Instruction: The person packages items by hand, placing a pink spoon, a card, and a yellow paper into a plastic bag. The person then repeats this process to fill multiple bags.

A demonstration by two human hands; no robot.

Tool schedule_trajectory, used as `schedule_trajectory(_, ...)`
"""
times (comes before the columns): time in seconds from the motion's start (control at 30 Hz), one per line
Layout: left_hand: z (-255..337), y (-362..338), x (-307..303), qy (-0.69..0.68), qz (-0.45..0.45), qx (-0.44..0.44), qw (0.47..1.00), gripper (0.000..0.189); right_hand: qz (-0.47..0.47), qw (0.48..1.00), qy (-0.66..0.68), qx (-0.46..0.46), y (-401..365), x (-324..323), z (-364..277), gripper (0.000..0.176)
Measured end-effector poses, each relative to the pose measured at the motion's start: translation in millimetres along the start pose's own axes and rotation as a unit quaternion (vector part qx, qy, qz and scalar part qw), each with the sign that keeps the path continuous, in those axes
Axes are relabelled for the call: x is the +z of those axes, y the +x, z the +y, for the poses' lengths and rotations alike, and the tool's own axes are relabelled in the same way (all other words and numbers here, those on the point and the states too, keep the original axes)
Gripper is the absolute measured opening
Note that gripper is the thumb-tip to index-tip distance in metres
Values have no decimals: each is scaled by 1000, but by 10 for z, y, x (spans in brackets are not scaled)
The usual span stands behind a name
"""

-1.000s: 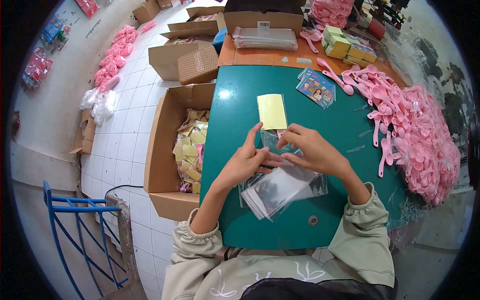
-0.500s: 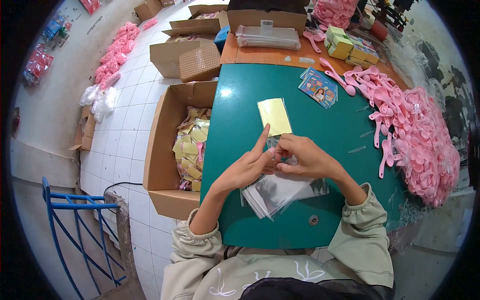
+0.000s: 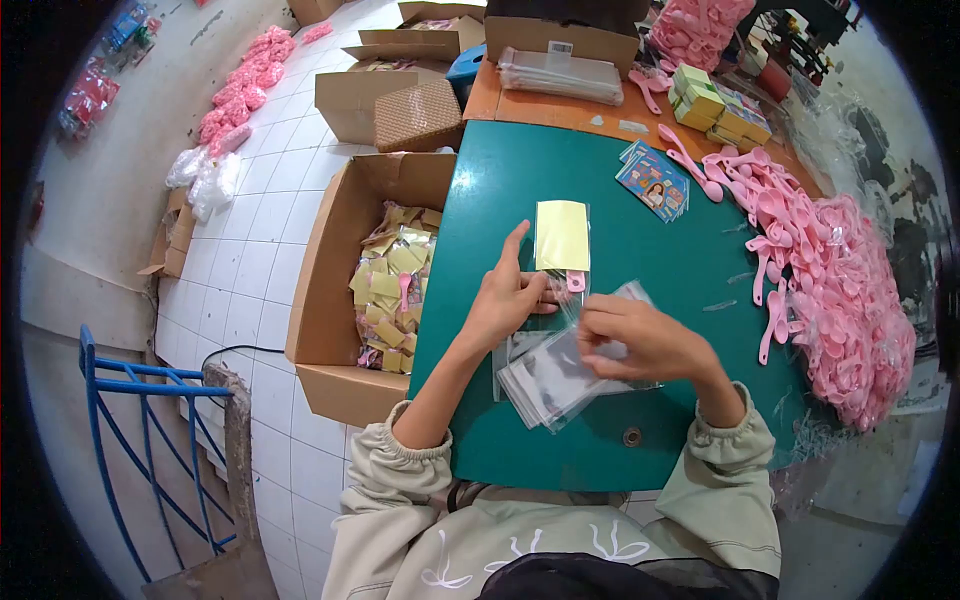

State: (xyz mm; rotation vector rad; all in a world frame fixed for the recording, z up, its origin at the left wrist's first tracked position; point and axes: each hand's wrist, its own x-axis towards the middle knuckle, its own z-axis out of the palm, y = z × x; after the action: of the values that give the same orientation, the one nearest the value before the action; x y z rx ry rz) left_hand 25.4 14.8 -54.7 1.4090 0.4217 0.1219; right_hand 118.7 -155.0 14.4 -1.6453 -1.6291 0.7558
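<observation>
A clear plastic bag [image 3: 541, 262] lies on the green table with a yellow card [image 3: 563, 236] inside. The end of a pink spoon's handle [image 3: 575, 282] shows below the card. At the bag's lower left edge, my left hand [image 3: 505, 303] pinches the plastic, its index finger pointing up and away. Just right of the bag's lower end, my right hand [image 3: 640, 338] is closed with curled, slightly blurred fingers; what they hold is hidden. Under and beside it lies a stack of clear plastic bags [image 3: 550, 380].
A big heap of pink spoons [image 3: 840, 300] covers the table's right side. Blue printed cards [image 3: 653, 182] lie at the back. Left of the table, an open carton [image 3: 325, 270] holds packed bags with yellow cards. Stacks of small cards [image 3: 697, 100] stand on the orange surface behind.
My hands have moved apart: the left shifted left off the card, the right moved right and down. The pink handle end now shows below the card. The whole view has shifted slightly.
</observation>
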Motion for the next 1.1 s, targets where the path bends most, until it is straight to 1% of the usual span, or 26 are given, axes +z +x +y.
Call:
schedule_trajectory(0.03,11,-5,-13,-1,-21,-4,1000,54,-20,999,23,18,-82,-107,-93,14)
schedule_trajectory(0.1,32,-4,-37,-3,-65,-11,998,48,-3,1000,20,17,-316,-511,-191,15)
schedule_trajectory(0.17,58,-20,-60,11,-78,-12,997,42,54,988,134,-58,-717,-973,22,16)
schedule_trajectory(0.2,68,-28,-59,18,-86,-12,996,39,130,974,184,-13,-959,-1197,133,15)
schedule_trajectory(0.23,43,-18,-55,2,-91,-13,996,36,183,975,113,48,-1132,-1533,276,12)
schedule_trajectory(0.27,-13,8,-54,-14,-97,-13,995,33,281,931,25,232,-1276,-1825,410,8)
schedule_trajectory(0.3,-37,28,-52,-30,-100,-12,994,31,347,834,-320,284,-1684,-2102,858,9)
schedule_trajectory(0.33,-18,42,-54,-22,-100,-9,995,29,347,802,-382,301,-1896,-2196,1075,12)
schedule_trajectory(0.4,-19,28,-53,-9,-96,-12,995,26,335,729,-497,332,-2224,-2217,1356,24)
schedule_trajectory(0.47,46,20,-34,-43,-95,-21,994,25,367,731,-523,238,-1750,-1735,1098,33)
schedule_trajectory(0.53,88,7,-19,-56,-108,-27,992,24,271,876,-390,90,-741,-930,407,45)
schedule_trajectory(0.57,102,4,-26,-54,-119,-26,991,24,241,918,-311,60,-495,-624,335,51)
schedule_trajectory(0.6,112,-2,-40,-52,-127,-24,990,23,240,948,-204,50,-318,-332,321,51)
schedule_trajectory(0.67,115,-21,-69,-67,-131,-18,989,23,229,944,-238,2,-94,16,342,41)
schedule_trajectory(0.77,175,-56,-106,-72,-115,-31,990,22,265,933,-239,-39,-21,154,561,29)
schedule_trajectory(0.8,193,-62,-107,-72,-106,-38,991,21,276,939,-203,-29,-40,139,578,25)
schedule_trajectory(0.87,179,-60,-92,-2,-71,11,997,17,296,946,-128,-10,-77,104,589,17)
schedule_trajectory(0.9,168,-66,-90,34,-53,34,997,15,298,949,-106,-1,-90,93,596,16)
schedule_trajectory(0.93,180,-89,-57,91,-55,57,993,13,301,950,-83,8,-101,82,606,16)
schedule_trajectory(1.0,229,-136,37,202,-59,104,972,9,301,953,-43,20,-123,64,651,15)
schedule_trajectory(1.1,60,-35,-38,315,-57,187,929,11,280,959,6,34,-137,17,704,14)
